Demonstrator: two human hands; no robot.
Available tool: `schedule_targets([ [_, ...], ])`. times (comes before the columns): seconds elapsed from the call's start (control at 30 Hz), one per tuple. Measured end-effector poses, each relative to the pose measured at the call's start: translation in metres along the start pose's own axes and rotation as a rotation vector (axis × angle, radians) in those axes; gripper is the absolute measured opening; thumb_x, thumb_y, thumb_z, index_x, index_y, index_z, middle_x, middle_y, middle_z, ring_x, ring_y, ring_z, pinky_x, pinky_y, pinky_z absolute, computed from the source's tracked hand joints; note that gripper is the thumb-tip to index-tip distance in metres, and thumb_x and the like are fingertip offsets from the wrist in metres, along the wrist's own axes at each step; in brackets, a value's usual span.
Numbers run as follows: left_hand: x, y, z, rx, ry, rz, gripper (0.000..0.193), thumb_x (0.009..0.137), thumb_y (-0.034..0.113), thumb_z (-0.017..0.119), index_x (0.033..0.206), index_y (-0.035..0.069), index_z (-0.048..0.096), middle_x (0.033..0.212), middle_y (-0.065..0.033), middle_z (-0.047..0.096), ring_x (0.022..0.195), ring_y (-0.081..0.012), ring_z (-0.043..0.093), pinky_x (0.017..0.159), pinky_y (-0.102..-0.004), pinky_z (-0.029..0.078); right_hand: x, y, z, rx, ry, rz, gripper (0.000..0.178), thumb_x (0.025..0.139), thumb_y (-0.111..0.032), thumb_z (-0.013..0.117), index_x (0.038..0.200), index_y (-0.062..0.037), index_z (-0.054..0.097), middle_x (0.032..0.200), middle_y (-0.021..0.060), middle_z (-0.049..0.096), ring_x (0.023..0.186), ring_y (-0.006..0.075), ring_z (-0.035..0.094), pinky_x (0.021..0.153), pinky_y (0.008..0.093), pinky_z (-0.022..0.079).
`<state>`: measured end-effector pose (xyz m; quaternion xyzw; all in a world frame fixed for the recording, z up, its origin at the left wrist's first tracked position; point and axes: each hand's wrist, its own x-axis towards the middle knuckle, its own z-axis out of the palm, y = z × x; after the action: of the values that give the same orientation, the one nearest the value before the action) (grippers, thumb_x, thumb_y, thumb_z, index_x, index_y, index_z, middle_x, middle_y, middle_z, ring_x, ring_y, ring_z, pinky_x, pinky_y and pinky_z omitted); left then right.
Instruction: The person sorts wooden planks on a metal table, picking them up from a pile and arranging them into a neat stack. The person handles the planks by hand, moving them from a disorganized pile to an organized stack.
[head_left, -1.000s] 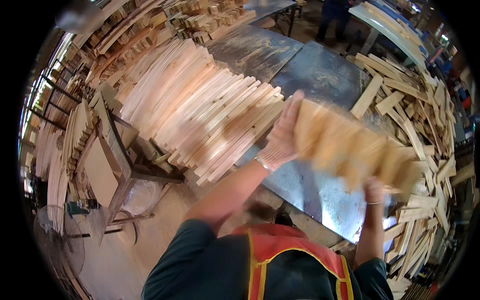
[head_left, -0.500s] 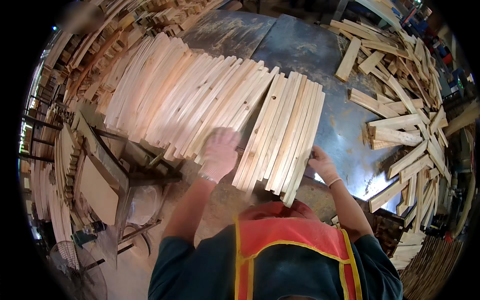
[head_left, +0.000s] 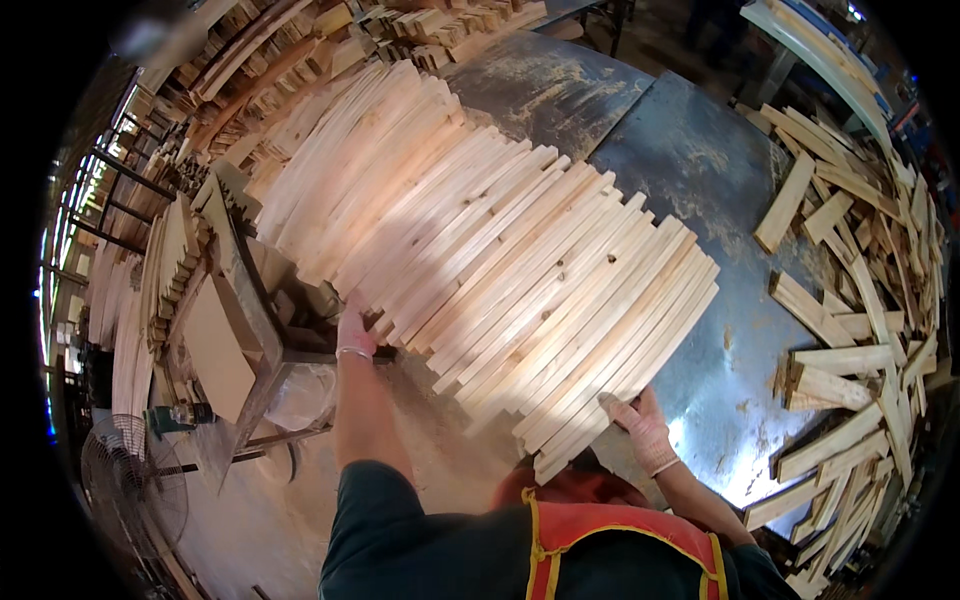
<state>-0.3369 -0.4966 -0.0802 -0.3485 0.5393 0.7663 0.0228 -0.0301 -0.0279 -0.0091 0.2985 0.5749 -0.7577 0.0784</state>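
Inspecting the row of wooden strips (head_left: 530, 265): they lie side by side on the desk (head_left: 685, 150), near ends overhanging its edge. The left hand (head_left: 356, 328) touches the near ends toward the row's left; its fingers are partly hidden, grip undetermined. The right hand (head_left: 643, 420), partly curled, bears on the outermost strip; closure cannot be told. Judged progress: row largely closed up, ends uneven; loose boards (head_left: 835, 440) at right lie unarranged.
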Motion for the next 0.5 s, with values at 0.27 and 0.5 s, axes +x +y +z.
schedule_targets([
  [0.27, -0.146, -0.066, 0.023, 0.07, -0.083, -0.093, 0.026, 0.101, 0.035, 0.065, 0.107, 0.011, 0.072, 0.097, -0.0076, 0.074, 0.082, -0.025, 0.072, 0.073, -0.0433, 0.061, 0.03, -0.03, -0.117, 0.158, 0.016, -0.234, 0.081, 0.096, -0.031, 0.078, 0.161, -0.0023, 0.039, 0.147, 0.0135, 0.061, 0.128, 0.0254, 0.064, 0.113, 0.0396, 0.05],
  [0.5, -0.175, -0.081, 0.08, 1.16, -0.46, 0.079, 0.032, 0.1, 0.034, 0.071, 0.111, 0.004, 0.075, 0.103, -0.0061, 0.077, 0.09, -0.0217, 0.074, 0.078, -0.0382, 0.058, 0.088, -0.064, -0.239, 0.072, 0.232, -0.164, 0.072, 0.095, -0.024, 0.077, 0.154, 0.0029, 0.045, 0.134, 0.0107, 0.067, 0.119, 0.0207, 0.065, 0.104, 0.0375, 0.054],
])
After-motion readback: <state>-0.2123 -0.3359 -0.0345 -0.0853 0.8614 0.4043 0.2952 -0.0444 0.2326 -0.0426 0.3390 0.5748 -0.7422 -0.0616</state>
